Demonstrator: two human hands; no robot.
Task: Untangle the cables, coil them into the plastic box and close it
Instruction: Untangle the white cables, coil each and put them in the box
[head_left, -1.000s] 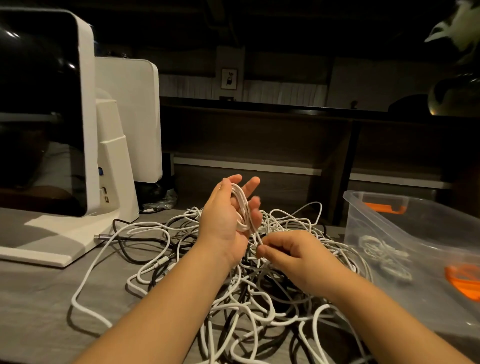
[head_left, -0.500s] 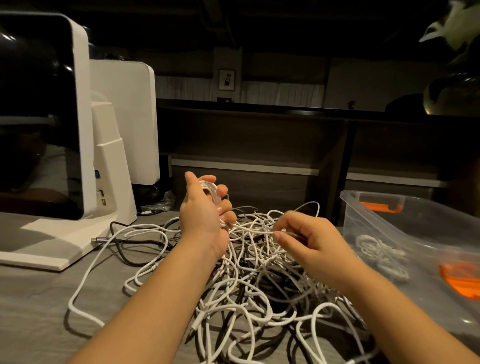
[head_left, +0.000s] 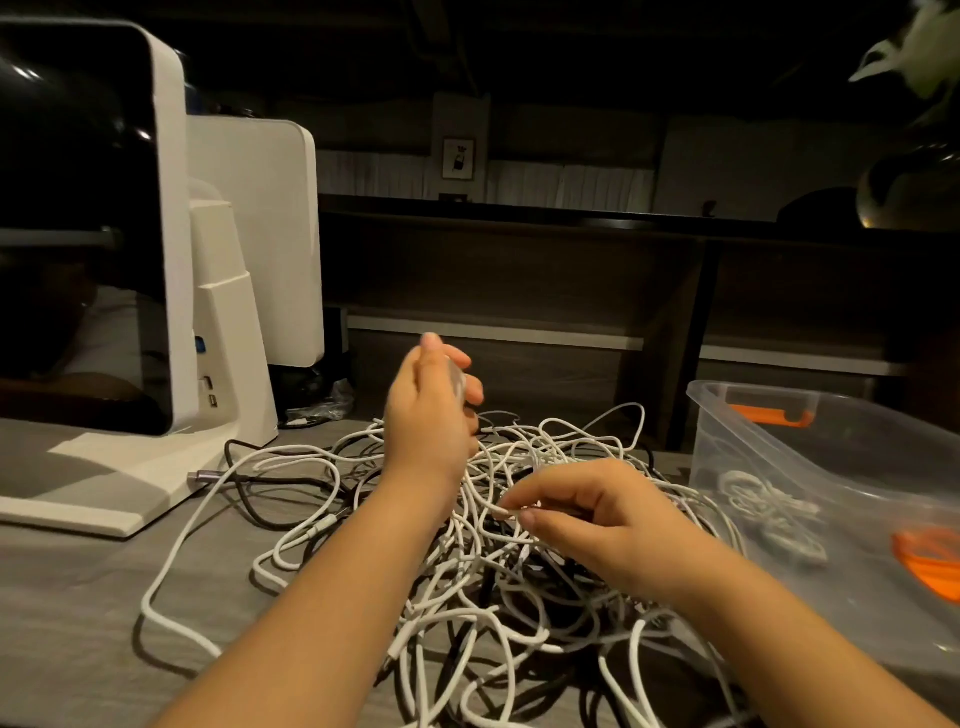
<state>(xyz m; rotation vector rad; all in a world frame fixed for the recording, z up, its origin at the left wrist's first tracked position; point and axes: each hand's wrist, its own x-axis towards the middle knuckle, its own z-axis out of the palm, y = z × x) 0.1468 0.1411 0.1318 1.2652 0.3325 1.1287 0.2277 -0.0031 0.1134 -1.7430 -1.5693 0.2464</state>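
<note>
While pinching thin white cable (head_left: 493, 512), both hands — left (head_left: 431, 410), right (head_left: 597, 525) — over matte grey table (head_left: 67, 597), beside translucent box (head_left: 769, 457)

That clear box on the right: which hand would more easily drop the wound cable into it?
Probably the right hand: it sits beside the plastic box. However, the left hand holds the coil, blurred here, so it must cross over or pass it.

I see a dim room: a grey wood-grain table (head_left: 78, 597), a dark shelf unit (head_left: 519, 260) behind, and 1 small framed picture (head_left: 458, 158) on the far wall.
</note>
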